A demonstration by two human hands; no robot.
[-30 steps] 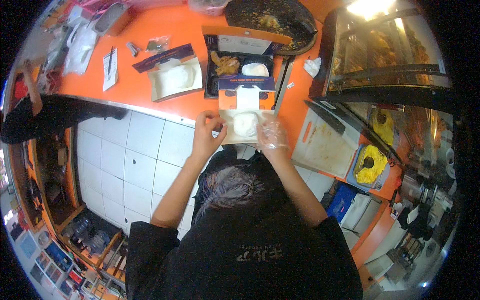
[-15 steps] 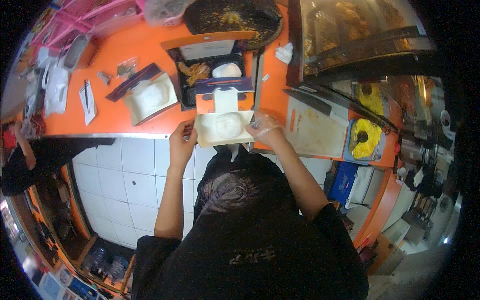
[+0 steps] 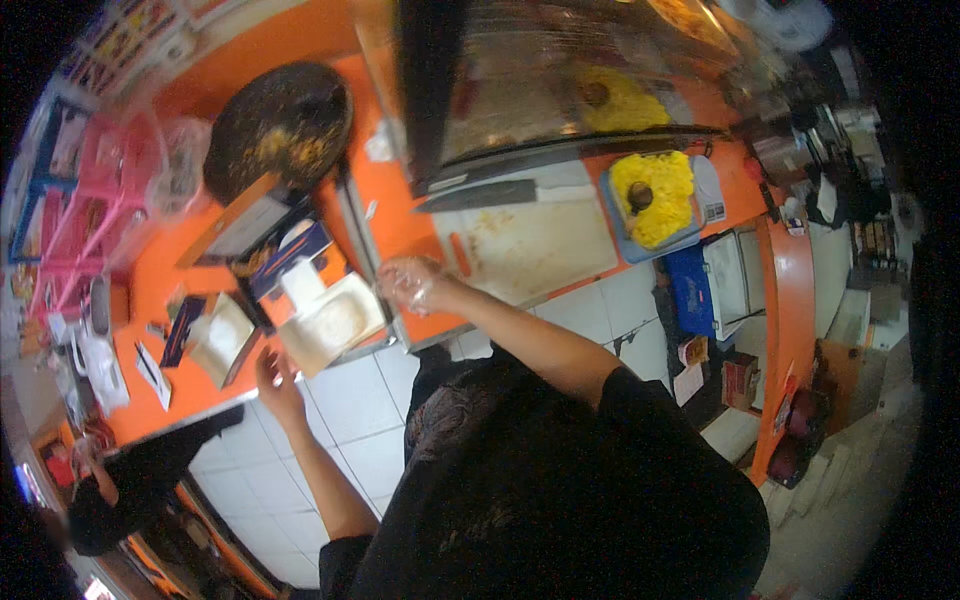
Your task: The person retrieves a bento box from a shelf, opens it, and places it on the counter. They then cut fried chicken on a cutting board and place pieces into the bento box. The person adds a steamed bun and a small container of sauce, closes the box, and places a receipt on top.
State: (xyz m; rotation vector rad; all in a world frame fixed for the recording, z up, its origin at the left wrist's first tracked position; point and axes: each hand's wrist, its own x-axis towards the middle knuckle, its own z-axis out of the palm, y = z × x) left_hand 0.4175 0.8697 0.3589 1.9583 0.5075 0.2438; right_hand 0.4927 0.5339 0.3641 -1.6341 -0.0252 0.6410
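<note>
An open white takeaway box with pale food in it lies at the front edge of the orange counter. My left hand is bare, with fingers spread, just below and left of that box and not touching it. My right hand wears a clear plastic glove. It hovers at the box's right side with curled fingers, between the box and a white cutting board. Whether it holds anything is unclear.
A large knife lies on the cutting board's far edge. A tray of yellow food sits to the right, below a glass display case. A dark round pan, a second open box and another person are on the left.
Both hands have come off the white box: the left dropped below the counter edge and the right shifted right. The view has swung toward the display case.
</note>
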